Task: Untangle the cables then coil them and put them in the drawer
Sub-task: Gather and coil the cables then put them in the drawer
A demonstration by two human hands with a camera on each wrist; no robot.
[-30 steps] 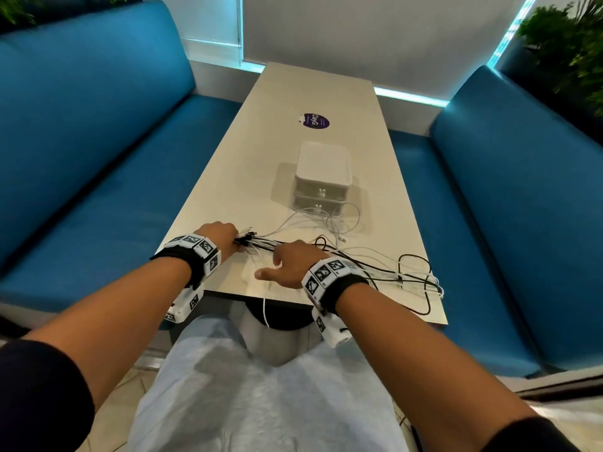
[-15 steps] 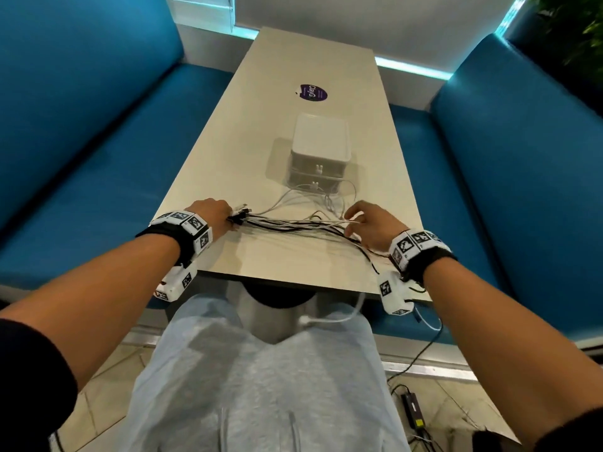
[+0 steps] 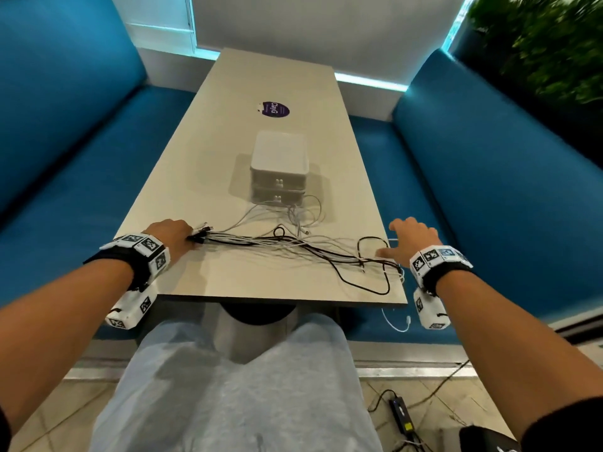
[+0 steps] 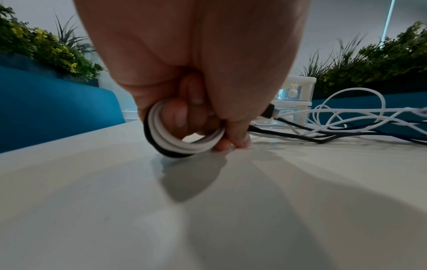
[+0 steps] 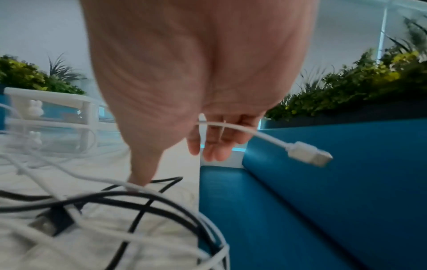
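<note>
Currently your left hand (image 4: 196, 76) grips looped white and black cables (image 3: 293, 247) strung across the table (image 3: 202, 177); your right hand (image 3: 412, 234) is spread, a white USB cable (image 5: 272, 140) across its fingers.

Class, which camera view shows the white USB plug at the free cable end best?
The right wrist view: the white USB plug fills the frame beyond the right hand, metal tip visible. The head view shows only a tiny white end near that hand; the left wrist view does not show it.
</note>
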